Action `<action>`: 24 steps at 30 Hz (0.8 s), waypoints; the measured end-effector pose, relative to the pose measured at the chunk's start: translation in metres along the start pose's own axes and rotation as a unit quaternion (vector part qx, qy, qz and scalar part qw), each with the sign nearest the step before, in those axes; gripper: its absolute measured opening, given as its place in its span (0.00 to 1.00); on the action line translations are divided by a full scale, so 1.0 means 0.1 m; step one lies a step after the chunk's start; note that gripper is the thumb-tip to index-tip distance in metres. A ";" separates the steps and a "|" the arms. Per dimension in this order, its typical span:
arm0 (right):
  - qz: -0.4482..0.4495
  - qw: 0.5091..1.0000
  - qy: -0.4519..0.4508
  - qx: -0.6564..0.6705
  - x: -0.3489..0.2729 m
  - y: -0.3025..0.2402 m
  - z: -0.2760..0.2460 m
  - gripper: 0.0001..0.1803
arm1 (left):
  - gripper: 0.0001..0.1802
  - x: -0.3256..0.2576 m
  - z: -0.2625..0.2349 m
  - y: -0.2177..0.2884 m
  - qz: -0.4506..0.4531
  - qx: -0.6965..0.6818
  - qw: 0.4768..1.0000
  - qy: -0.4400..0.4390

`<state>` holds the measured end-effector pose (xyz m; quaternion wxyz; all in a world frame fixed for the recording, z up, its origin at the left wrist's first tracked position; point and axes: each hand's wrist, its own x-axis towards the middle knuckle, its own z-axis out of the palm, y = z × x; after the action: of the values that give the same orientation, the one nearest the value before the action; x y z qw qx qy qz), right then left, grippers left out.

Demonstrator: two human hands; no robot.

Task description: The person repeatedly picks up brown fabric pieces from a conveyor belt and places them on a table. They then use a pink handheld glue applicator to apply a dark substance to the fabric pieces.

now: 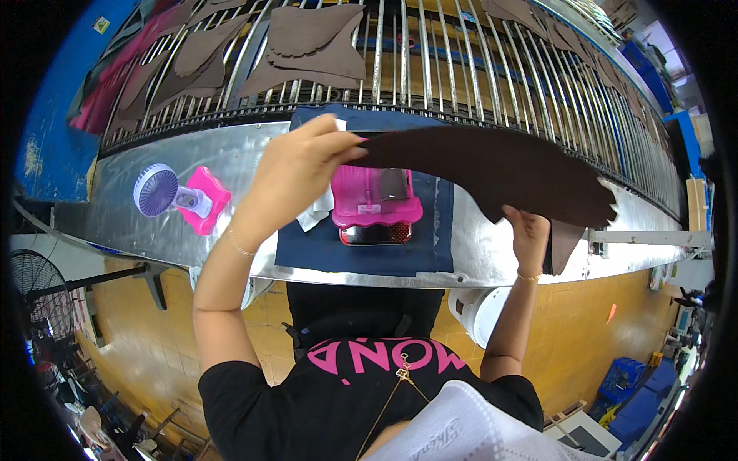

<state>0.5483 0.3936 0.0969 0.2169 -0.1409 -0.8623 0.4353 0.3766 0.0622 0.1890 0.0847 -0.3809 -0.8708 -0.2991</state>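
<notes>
A long, curved dark brown leather piece [492, 161] is stretched between my hands above the metal table. My left hand [304, 161] is closed in a pinch on its narrow left end. My right hand [529, 229] grips its lower edge near the wider, scalloped right end. Below that end more brown leather [566, 244] hangs beside my right hand, partly hidden. Beneath the piece, a pink plastic tray [377, 217] stands on a dark blue mat [307, 252]. A white sheet [317, 212] lies beside the tray, partly behind my left forearm.
A rack of metal rods [430, 61] runs along the far side, with several brown leather pieces [311, 46] lying on it. On the table's left stands a small purple fan [156, 190] near a pink stand [206, 201]. A white bucket [480, 315] is under the near edge.
</notes>
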 end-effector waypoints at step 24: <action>-0.040 0.994 0.042 0.097 1.74 -1.18 0.18 0.25 | 0.09 1.90 -0.57 -0.11 0.139 0.185 0.908 0.350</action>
<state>0.3825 0.3880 0.2270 0.2827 -0.1026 -0.8114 0.5011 0.2321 0.1396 0.3014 0.4934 -0.3463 -0.7633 -0.2323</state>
